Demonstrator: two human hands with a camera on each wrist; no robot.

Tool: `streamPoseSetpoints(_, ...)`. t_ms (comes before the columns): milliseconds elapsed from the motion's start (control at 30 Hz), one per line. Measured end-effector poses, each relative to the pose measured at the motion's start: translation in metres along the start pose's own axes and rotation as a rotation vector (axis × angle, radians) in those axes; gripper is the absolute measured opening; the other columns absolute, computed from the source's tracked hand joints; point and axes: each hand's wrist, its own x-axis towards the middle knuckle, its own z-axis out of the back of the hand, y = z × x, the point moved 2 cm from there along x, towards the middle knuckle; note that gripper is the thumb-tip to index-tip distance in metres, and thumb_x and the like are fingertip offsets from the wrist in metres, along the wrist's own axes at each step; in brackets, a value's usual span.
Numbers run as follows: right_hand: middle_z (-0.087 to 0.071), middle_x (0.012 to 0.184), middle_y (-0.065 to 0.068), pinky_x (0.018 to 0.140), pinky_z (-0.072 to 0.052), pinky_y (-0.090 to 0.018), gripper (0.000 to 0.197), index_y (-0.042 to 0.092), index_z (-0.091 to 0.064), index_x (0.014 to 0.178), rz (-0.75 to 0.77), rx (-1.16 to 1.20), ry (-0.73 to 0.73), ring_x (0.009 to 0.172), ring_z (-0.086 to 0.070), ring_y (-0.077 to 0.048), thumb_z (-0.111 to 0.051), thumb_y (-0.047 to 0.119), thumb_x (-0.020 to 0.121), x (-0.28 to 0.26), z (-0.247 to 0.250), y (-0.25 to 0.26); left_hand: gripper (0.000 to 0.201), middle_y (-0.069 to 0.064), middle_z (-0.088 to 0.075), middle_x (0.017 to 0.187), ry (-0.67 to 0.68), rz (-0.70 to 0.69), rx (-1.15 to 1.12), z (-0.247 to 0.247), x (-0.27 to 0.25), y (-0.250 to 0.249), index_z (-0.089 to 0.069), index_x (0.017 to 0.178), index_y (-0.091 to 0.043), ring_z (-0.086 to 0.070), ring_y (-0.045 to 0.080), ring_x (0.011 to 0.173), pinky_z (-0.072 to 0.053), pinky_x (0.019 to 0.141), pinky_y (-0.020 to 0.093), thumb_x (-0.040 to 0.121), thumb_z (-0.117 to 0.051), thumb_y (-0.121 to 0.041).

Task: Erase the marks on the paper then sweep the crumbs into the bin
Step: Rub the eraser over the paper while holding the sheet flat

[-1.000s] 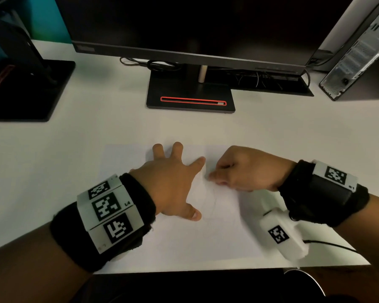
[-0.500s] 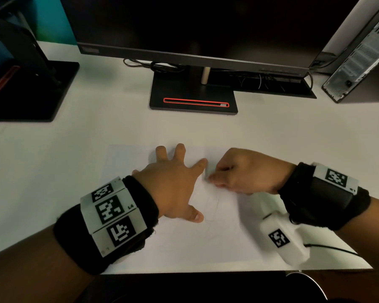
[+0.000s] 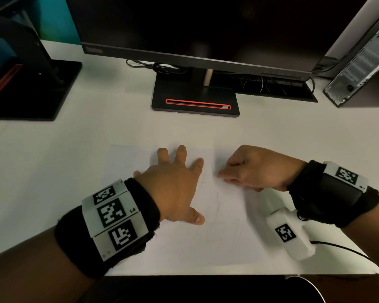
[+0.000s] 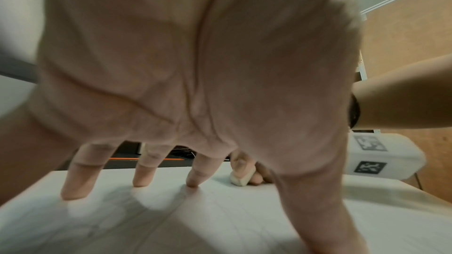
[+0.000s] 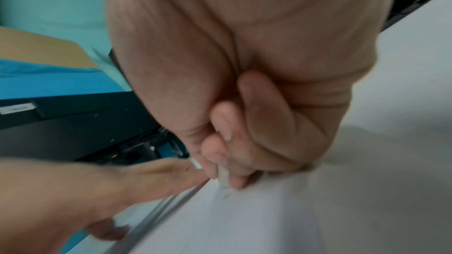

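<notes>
Fingers of my left hand spread flat to pin the paper while my right hand pinches the eraser against the marks.

Both arms are bare, with no sleeves. Each wrist wears a wide black cloth band. The band by the left hand has a white curved block on top, with three black-and-white square codes in a row and the small letters "L4". The band by the right hand has a white block with one code. Below that band hangs a white box with another code, and a thin black cable runs out from it.
</notes>
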Motion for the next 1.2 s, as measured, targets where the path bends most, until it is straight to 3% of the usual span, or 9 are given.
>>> streamPoseSetpoints(67, -0.041, 0.054, -0.005, 0.043, -0.031, -0.024, 0.042, 0.01, -0.054, 0.056, -0.015, 0.029, -0.059, 0.047, -0.033, -0.02, -0.063, 0.025, 0.095, 0.001, 0.006, -0.004, 0.122, 0.0, 0.018, 0.16, -0.003, -0.003, 0.006, 0.0, 0.0, 0.0, 0.01, 0.156, -0.035, 0.005, 0.045, 0.144, -0.046, 0.1, 0.06, 0.073, -0.069, -0.075)
streamPoseSetpoints(133, -0.039, 0.054, -0.007, 0.045, -0.031, -0.027, 0.042, 0.006, -0.051, 0.058, -0.009, 0.012, -0.099, 0.049, -0.033, -0.021, -0.061, 0.024, 0.094, 0.001, 0.008, -0.003, 0.122, 0.0, 0.018, 0.16, -0.006, 0.0, 0.008, -0.001, 0.001, 0.0, 0.01, 0.156, -0.035, 0.005, 0.045, 0.144, -0.046, 0.1, 0.06, 0.072, -0.069, -0.076)
streamPoseSetpoints(267, -0.04, 0.056, -0.007, 0.042, -0.031, -0.022, 0.038, 0.008, -0.056, 0.06, -0.009, 0.027, 0.006, 0.048, -0.033, -0.02, -0.062, 0.023, 0.095, 0.001, 0.001, 0.002, 0.122, 0.0, 0.02, 0.16, 0.001, -0.001, -0.001, 0.0, 0.001, 0.001, 0.01, 0.156, -0.036, 0.007, 0.045, 0.145, -0.045, 0.101, 0.06, 0.072, -0.069, -0.076)
streamPoseSetpoints(367, -0.04, 0.055, -0.007, 0.044, -0.031, -0.025, 0.036, 0.01, -0.057, 0.06, -0.013, 0.028, -0.102, 0.05, -0.033, -0.021, -0.062, 0.023, 0.093, 0.004, 0.008, 0.0, 0.122, -0.001, 0.02, 0.161, 0.002, -0.002, -0.005, 0.0, 0.001, 0.001, 0.011, 0.156, -0.035, 0.008, 0.045, 0.145, -0.045, 0.101, 0.061, 0.073, -0.069, -0.075)
streamPoseSetpoints(500, -0.041, 0.055, -0.006, 0.042, -0.033, -0.022, 0.039, 0.006, -0.056, 0.06, 0.012, 0.005, 0.039, 0.046, -0.034, -0.019, -0.061, 0.024, 0.095, 0.001, -0.004, 0.01, 0.122, 0.001, 0.022, 0.161, 0.017, 0.0, -0.001, 0.001, 0.0, 0.0, 0.012, 0.156, -0.035, 0.009, 0.045, 0.145, -0.043, 0.104, 0.06, 0.074, -0.068, -0.074)
streamPoseSetpoints(633, -0.043, 0.051, -0.005, 0.045, -0.034, -0.025, 0.042, 0.015, -0.054, 0.051, -0.004, 0.018, -0.101, 0.045, -0.035, -0.019, -0.063, 0.021, 0.092, 0.007, 0.009, 0.005, 0.122, 0.001, 0.021, 0.161, 0.006, -0.004, 0.001, 0.0, 0.001, 0.0, 0.012, 0.156, -0.035, 0.007, 0.045, 0.145, -0.045, 0.102, 0.06, 0.073, -0.068, -0.076)
streamPoseSetpoints(733, -0.042, 0.052, -0.003, 0.043, -0.033, -0.023, 0.041, 0.013, -0.056, 0.056, -0.007, -0.011, 0.017, 0.043, -0.034, -0.016, -0.063, 0.024, 0.095, 0.002, 0.008, 0.003, 0.123, 0.0, 0.022, 0.161, 0.012, 0.0, 0.002, 0.0, 0.0, 0.0, 0.012, 0.156, -0.035, 0.007, 0.044, 0.145, -0.045, 0.101, 0.06, 0.073, -0.068, -0.075)
streamPoseSetpoints(1100, -0.04, 0.053, -0.005, 0.042, -0.031, -0.023, 0.038, 0.013, -0.054, 0.058, -0.005, -0.028, -0.062, 0.046, -0.033, -0.02, -0.061, 0.023, 0.094, -0.003, 0.014, -0.008, 0.122, 0.002, 0.024, 0.16, 0.017, 0.0, 0.009, 0.0, 0.0, 0.0, 0.013, 0.156, -0.035, 0.008, 0.044, 0.145, -0.045, 0.102, 0.06, 0.073, -0.067, -0.076)
streamPoseSetpoints(1200, -0.042, 0.055, -0.005, 0.042, -0.032, -0.023, 0.036, 0.012, -0.059, 0.061, -0.002, -0.026, 0.051, 0.047, -0.034, -0.018, -0.062, 0.023, 0.095, -0.005, 0.007, -0.002, 0.122, 0.001, 0.022, 0.16, 0.016, 0.0, 0.012, 0.001, 0.0, 0.0, 0.012, 0.156, -0.035, 0.006, 0.044, 0.144, -0.046, 0.1, 0.06, 0.073, -0.068, -0.076)
